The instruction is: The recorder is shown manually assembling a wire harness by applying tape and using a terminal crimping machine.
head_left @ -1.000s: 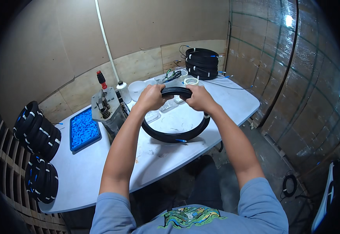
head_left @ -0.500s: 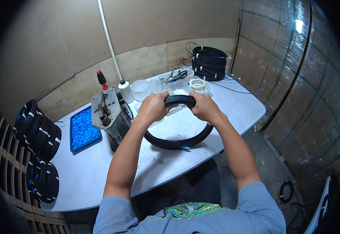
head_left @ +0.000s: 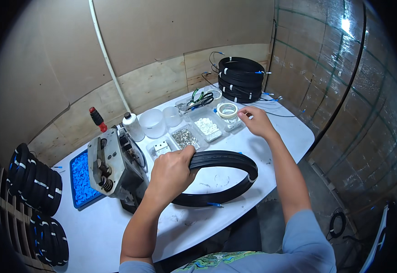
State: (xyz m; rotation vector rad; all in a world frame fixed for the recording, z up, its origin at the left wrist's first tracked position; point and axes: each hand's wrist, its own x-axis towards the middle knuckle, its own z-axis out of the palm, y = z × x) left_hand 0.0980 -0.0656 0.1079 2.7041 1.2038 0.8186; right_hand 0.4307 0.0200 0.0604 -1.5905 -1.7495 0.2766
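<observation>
My left hand [head_left: 172, 172] is closed round the upper left part of a black cable coil [head_left: 226, 159], which is tilted with its lower side near the white tabletop. A blue-tipped cable end [head_left: 215, 204] shows at the coil's near side. My right hand [head_left: 260, 123] is off the coil, beside a roll of pale tape [head_left: 228, 117], with thumb and forefinger apart and nothing visible between them. The tape roll rests at a clear plastic container full of small white pieces [head_left: 206, 127]. Next to that, a compartment holds small metal parts [head_left: 184, 137].
A metal bench press [head_left: 116, 159] stands left of my left arm, by a blue tray [head_left: 82, 182] of small blue pieces. Black coils [head_left: 239, 82] are stacked at the back right, others [head_left: 37, 182] at the left. Scissors [head_left: 203, 101], a bottle [head_left: 134, 127] and cups [head_left: 152, 123] line the back.
My right hand has let go of the coil and moved right, to the tape roll. My left hand has lowered the coil's raised side toward me. The view has shifted.
</observation>
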